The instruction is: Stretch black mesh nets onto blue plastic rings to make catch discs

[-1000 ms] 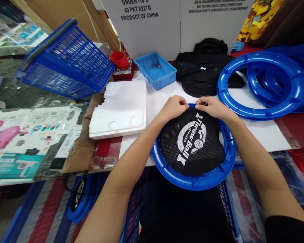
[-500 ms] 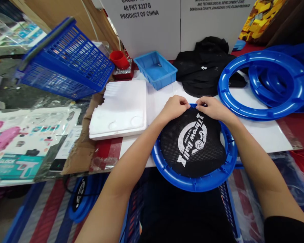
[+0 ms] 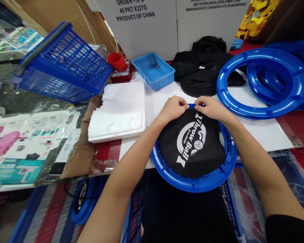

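Observation:
A round piece of black mesh (image 3: 210,152) printed "Throw Ball" lies inside a blue plastic ring (image 3: 194,185) in front of me. At the ring's far edge, my left hand (image 3: 176,107) pinches the mesh's rim with thumb and fingers. Close beside it, my right hand (image 3: 209,107) pinches the same edge, a short stretch of blue rim showing between the two. On the right side a gap shows between mesh and ring. My fingertips cover the exact spots they grip.
Behind my hands lie a pile of black mesh (image 3: 200,69) and a light-blue tray (image 3: 164,84). Stacked blue rings (image 3: 271,111) are at the right. A white foam block (image 3: 119,111), a red cup (image 3: 117,62) and a tilted blue basket (image 3: 66,64) stand left.
The view has shifted slightly. Both hands keep their pinch at the far edge, and the mesh and ring look the same.

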The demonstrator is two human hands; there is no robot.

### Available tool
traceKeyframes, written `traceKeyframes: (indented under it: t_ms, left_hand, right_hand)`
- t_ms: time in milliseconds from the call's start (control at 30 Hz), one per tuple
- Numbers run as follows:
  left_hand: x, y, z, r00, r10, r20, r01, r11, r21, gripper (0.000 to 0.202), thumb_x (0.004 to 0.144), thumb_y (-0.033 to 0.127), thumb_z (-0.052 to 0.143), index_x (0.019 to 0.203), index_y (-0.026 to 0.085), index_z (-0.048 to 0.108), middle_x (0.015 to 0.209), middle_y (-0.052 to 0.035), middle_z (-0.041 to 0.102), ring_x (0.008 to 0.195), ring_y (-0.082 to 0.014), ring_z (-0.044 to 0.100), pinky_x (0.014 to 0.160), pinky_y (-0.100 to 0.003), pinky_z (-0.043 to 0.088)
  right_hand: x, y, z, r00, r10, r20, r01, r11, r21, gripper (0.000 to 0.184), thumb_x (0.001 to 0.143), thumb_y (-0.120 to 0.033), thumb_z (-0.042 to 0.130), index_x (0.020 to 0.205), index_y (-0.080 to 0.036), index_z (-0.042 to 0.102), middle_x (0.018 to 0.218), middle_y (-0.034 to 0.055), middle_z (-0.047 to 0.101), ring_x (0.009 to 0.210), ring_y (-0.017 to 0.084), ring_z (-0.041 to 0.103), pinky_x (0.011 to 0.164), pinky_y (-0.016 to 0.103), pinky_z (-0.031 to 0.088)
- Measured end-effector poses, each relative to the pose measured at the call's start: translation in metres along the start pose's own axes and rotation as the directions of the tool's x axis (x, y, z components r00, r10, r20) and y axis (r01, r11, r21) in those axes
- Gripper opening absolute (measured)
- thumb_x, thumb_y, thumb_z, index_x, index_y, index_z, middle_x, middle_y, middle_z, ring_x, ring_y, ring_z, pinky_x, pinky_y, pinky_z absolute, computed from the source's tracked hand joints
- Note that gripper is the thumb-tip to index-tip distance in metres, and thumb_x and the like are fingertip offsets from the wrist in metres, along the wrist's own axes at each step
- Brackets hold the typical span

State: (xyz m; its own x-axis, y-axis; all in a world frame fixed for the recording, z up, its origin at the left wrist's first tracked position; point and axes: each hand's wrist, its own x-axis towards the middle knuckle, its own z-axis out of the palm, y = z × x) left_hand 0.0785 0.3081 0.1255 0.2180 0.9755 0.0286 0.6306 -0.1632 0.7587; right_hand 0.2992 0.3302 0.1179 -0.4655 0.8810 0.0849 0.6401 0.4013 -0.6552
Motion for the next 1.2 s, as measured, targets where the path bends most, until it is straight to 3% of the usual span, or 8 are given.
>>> traceKeyframes:
  t_ms: [167,533,667,800,900,1000,1100,1200]
  left_hand:
    - [-0.001,-0.002,-0.001,0.997,-0.034,0.063,0.044,0.985,-0.164,0.019,0.091,0.030,0.069,0.087,0.015,0.080,0.082,-0.0061,0.076,0.077,-0.0178,0.061,0.075,-0.032,0.048]
    - [-0.005,0.002,-0.002,1.000,0.014,-0.004,-0.014,0.993,0.117,0.012,0.092,0.026,0.073,0.087,0.018,0.080,0.092,-0.0093,0.080,0.086,-0.0225,0.068,0.087,-0.038,0.053]
    - [-0.014,0.001,-0.007,0.980,0.198,-0.012,-0.196,0.976,0.099,0.012,0.096,0.027,0.070,0.095,0.020,0.079,0.105,-0.0080,0.079,0.098,-0.0217,0.070,0.094,-0.037,0.053]
    - [-0.018,-0.003,-0.010,0.932,0.341,0.121,-0.359,0.913,0.192,0.014,0.099,0.031,0.069,0.105,0.023,0.079,0.107,-0.0064,0.079,0.106,-0.0236,0.068,0.105,-0.041,0.049]
    - [-0.019,-0.002,-0.009,0.931,0.324,0.170,-0.362,0.882,0.302,0.017,0.102,0.029,0.063,0.111,0.024,0.077,0.108,-0.0068,0.078,0.107,-0.0255,0.066,0.107,-0.044,0.047]
    - [-0.024,0.005,-0.009,0.943,0.282,0.177,-0.332,0.843,0.424,0.021,0.103,0.026,0.056,0.112,0.021,0.075,0.111,-0.0105,0.077,0.107,-0.0283,0.063,0.101,-0.044,0.049]
    - [-0.030,0.014,-0.013,0.967,0.206,0.147,-0.253,0.799,0.546,0.022,0.102,0.026,0.055,0.112,0.020,0.074,0.111,-0.0132,0.076,0.106,-0.0317,0.062,0.090,-0.043,0.050]
    - [-0.037,0.017,-0.024,0.985,0.130,0.111,-0.171,0.767,0.619,0.023,0.100,0.029,0.056,0.110,0.021,0.075,0.108,-0.0143,0.074,0.099,-0.0319,0.063,0.080,-0.042,0.050]
  right_hand:
    - [0.000,0.001,0.001,1.000,-0.023,-0.011,0.023,1.000,-0.006,0.007,0.090,-0.022,0.064,0.087,-0.021,0.070,0.095,0.0066,0.076,0.091,0.025,0.067,0.086,0.039,0.052]
    - [-0.001,-0.002,0.002,1.000,-0.011,-0.016,0.011,1.000,0.005,0.008,0.089,-0.022,0.063,0.084,-0.021,0.070,0.095,0.0079,0.074,0.092,0.027,0.067,0.089,0.042,0.052]
    - [-0.002,-0.002,0.002,1.000,-0.006,-0.016,0.006,1.000,0.018,0.008,0.088,-0.021,0.064,0.084,-0.021,0.071,0.094,0.0080,0.074,0.093,0.028,0.067,0.091,0.043,0.053]
    - [-0.011,-0.004,-0.003,0.990,-0.111,-0.091,0.112,0.994,0.011,0.013,0.088,-0.017,0.061,0.091,-0.022,0.073,0.101,0.0084,0.075,0.099,0.028,0.068,0.094,0.042,0.054]
    - [-0.021,-0.007,-0.009,0.974,-0.219,-0.060,0.221,0.975,0.019,0.018,0.095,-0.022,0.058,0.095,-0.023,0.076,0.113,0.0100,0.075,0.109,0.028,0.068,0.103,0.045,0.054]
    - [-0.028,-0.007,-0.011,0.970,-0.242,0.031,0.242,0.970,0.011,0.023,0.100,-0.037,0.063,0.102,-0.023,0.081,0.129,0.0127,0.072,0.123,0.033,0.066,0.115,0.054,0.050]
    - [-0.031,-0.004,-0.011,0.973,-0.211,0.096,0.214,0.977,-0.022,0.035,0.098,-0.044,0.068,0.125,-0.026,0.081,0.148,0.0143,0.065,0.142,0.039,0.056,0.125,0.061,0.041]
    - [-0.034,-0.001,-0.015,0.980,-0.182,0.084,0.186,0.982,-0.037,0.054,0.100,-0.046,0.066,0.150,-0.026,0.067,0.164,0.0154,0.053,0.155,0.041,0.045,0.130,0.063,0.034]
